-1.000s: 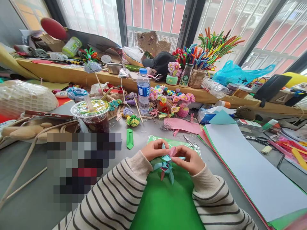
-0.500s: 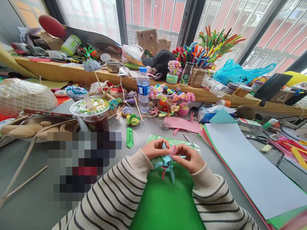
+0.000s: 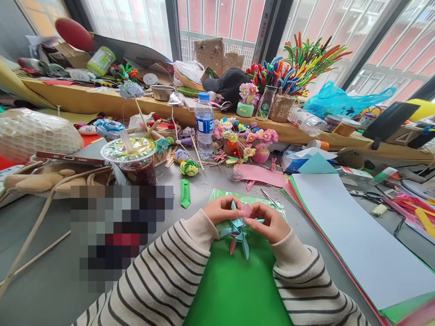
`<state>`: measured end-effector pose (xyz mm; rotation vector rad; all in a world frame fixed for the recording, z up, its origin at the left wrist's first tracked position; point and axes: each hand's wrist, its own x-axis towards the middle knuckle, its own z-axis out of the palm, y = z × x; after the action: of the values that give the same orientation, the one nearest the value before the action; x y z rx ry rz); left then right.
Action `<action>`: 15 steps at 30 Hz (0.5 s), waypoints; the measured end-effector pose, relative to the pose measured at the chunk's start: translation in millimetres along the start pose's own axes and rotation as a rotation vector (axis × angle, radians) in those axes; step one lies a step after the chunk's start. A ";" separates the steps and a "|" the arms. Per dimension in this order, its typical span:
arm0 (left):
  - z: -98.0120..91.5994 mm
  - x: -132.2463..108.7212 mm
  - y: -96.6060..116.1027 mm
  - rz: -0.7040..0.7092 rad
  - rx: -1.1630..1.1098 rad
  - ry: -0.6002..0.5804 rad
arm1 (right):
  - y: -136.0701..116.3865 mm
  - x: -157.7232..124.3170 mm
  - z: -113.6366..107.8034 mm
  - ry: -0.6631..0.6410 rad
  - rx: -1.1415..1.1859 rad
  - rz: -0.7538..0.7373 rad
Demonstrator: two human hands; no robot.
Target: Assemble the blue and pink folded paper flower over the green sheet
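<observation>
A folded paper flower (image 3: 240,237) in light blue and pink is held up between my two hands, above a green sheet (image 3: 238,285). My left hand (image 3: 221,209) pinches its upper left side, thumb and index finger together. On the other side, my right hand (image 3: 270,220) has thumb and fingers closed on the flower's upper part, by a pink petal (image 3: 246,210). Several pointed petals spread out below the fingers. Part of the flower is covered by my fingertips. A green plastic packet (image 3: 220,194) lies just behind my hands.
To the right are a stack of coloured paper (image 3: 353,226) and scissors (image 3: 272,199). A folded green strip (image 3: 185,194), a drink cup (image 3: 131,158) and a water bottle (image 3: 204,129) stand or lie behind. Craft flowers (image 3: 244,138) line the ledge's foot.
The view has shifted very slightly. Both hands keep their grip on the paper flower, with hardly any visible movement of the fingers.
</observation>
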<state>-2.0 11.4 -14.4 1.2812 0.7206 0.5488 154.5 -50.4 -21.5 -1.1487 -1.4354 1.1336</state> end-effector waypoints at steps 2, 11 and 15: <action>-0.4 -0.1 0.4 -0.002 -0.022 -0.013 | -0.6 -0.3 -0.1 -0.002 -0.002 0.008; -2.0 0.4 -0.3 0.010 -0.111 -0.082 | -2.4 -0.2 1.8 0.025 -0.011 0.026; -2.2 1.8 -1.9 0.027 -0.095 -0.065 | -2.7 0.4 3.1 0.042 -0.036 0.031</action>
<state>-2.4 13.6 -16.9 1.2161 0.6172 0.5543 151.0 -50.6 -19.2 -1.2168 -1.4151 1.1022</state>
